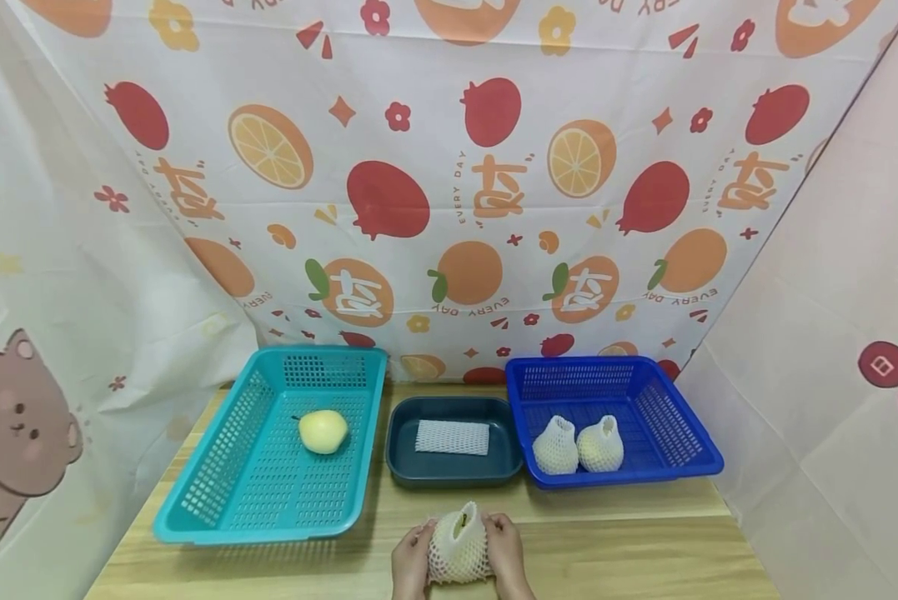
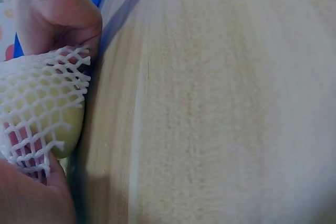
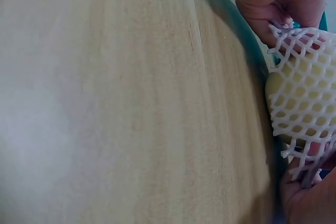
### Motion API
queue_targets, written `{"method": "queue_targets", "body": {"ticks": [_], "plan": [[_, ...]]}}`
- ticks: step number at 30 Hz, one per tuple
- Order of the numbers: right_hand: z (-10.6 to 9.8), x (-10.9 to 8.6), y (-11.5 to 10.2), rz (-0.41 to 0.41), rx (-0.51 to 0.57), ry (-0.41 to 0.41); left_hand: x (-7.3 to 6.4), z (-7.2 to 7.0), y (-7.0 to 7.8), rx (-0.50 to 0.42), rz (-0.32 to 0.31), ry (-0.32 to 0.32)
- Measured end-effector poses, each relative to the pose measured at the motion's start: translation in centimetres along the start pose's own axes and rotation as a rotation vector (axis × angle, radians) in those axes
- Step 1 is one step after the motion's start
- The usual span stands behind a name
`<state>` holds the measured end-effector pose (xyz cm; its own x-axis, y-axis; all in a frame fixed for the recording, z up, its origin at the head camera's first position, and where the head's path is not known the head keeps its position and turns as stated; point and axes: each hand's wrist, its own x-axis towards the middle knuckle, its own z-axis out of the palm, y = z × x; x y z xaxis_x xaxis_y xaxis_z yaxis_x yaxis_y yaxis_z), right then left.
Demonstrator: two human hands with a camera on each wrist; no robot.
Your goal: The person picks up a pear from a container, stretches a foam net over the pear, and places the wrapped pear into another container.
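Observation:
At the front middle of the table, a pale yellow pear (image 2: 72, 127) sits inside a white foam net (image 1: 459, 557). Its dark stem shows through the net's gathered top opening. My left hand (image 1: 411, 557) pinches the net's lower edge on the left side. On the opposite side my right hand (image 1: 506, 552) grips the same edge between curled fingers and thumb. Both wrist views show the mesh stretched between the two hands, with part of the pear's bottom bare below its ragged edge. Some fingertips are hidden beneath the netting.
A teal basket (image 1: 261, 536) at left holds one bare pear (image 1: 323, 432). Behind the hands, a dark tray (image 1: 456, 482) contains a flat foam net (image 1: 452, 437). The blue basket (image 1: 666, 417) at right holds two netted pears (image 1: 556, 447). Patterned cloth (image 1: 449, 167) hangs behind.

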<state>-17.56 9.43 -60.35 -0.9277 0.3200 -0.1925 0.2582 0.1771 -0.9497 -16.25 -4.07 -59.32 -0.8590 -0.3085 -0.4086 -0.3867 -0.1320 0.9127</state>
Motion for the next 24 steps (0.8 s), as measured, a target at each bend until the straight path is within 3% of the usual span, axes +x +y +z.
{"method": "queue_targets", "body": {"ticks": [13,16,21,24], "plan": [[-0.4,0.2,-0.2,-0.046,-0.182,-0.028,0.4,-0.9,-0.2,0.182,0.054,-0.064],[-0.7,0.1,-0.3,-0.06,-0.203,-0.046,0.6,-1.1,0.1,0.277,0.076,-0.082],[-1.3,-0.1,-0.6,-0.144,-0.328,-0.044,1.0,-1.7,1.6,0.535,0.204,-0.125],[-1.8,0.0,-0.8,-0.159,-0.379,-0.081,1.2,-2.3,2.7,0.604,0.298,-0.213]]}}
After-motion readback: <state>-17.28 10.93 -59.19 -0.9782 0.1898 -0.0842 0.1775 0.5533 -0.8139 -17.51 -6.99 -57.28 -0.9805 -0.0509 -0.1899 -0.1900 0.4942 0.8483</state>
